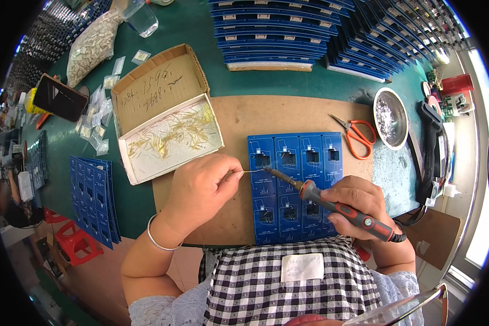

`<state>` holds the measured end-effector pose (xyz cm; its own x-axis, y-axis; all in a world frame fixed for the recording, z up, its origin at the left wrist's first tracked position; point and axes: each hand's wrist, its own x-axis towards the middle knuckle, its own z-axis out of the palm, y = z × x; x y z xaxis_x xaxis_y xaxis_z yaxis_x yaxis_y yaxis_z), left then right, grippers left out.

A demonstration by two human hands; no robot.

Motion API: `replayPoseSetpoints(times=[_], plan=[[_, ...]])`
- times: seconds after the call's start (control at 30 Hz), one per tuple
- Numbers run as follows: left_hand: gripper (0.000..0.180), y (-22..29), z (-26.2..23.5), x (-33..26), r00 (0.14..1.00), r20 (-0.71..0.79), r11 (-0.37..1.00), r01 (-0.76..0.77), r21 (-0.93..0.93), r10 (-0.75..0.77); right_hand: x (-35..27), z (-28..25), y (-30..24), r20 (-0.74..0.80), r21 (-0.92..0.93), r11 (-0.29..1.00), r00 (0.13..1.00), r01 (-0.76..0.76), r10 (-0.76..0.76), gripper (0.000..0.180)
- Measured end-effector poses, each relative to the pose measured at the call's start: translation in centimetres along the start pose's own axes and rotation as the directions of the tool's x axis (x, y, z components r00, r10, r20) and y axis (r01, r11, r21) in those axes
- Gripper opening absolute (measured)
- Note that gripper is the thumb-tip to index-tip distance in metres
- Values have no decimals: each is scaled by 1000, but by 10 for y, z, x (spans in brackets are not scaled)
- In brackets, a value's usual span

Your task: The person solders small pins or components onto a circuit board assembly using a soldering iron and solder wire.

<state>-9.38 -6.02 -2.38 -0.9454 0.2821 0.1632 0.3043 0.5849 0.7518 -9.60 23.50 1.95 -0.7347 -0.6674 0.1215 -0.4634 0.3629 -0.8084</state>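
Note:
In my right hand (358,204) is a soldering iron (350,213) with a red and dark grey handle, its tip angled up and left onto a blue circuit board panel (270,214). My left hand (209,182) pinches a thin gold-coloured wire (252,171) whose far end reaches the iron's tip, over the panel's upper left section. Whether they touch cannot be made out. The panel lies flat on a brown work mat (304,111) and repeats one layout with dark square parts. My right hand and the iron cover its lower right area.
Left of the panel, an open cardboard box (171,103) holds loose gold-coloured pins. Red-handled scissors (358,138) and a metal bowl (390,118) lie to the right. Blue boards stand stacked behind (277,41) and at the left (95,198). A phone (60,98) sits near small plastic packets.

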Motion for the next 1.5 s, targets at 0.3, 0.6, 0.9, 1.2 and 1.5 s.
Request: replayPoseSetpoints(times=[0.3,0.6,0.9,1.2,1.5], plan=[[9,4,-8,0,999,-23,994,49,93,-47,-6,-8,8,-178,104,994,983,-37,55,32],[17,2,8,11,954,-120,913,-220,344,275,-14,21,14,-345,302,948,916,-97,204,29],[22,-4,17,11,966,-53,906,-220,361,255,-4,21,19,-248,102,991,963,-86,109,27],[19,-2,18,11,965,-56,896,-215,388,256,-4,25,19,-267,121,981,946,-155,182,28],[19,-5,18,12,969,-81,920,-193,340,233,0,25,19,-278,142,968,931,-206,239,29]])
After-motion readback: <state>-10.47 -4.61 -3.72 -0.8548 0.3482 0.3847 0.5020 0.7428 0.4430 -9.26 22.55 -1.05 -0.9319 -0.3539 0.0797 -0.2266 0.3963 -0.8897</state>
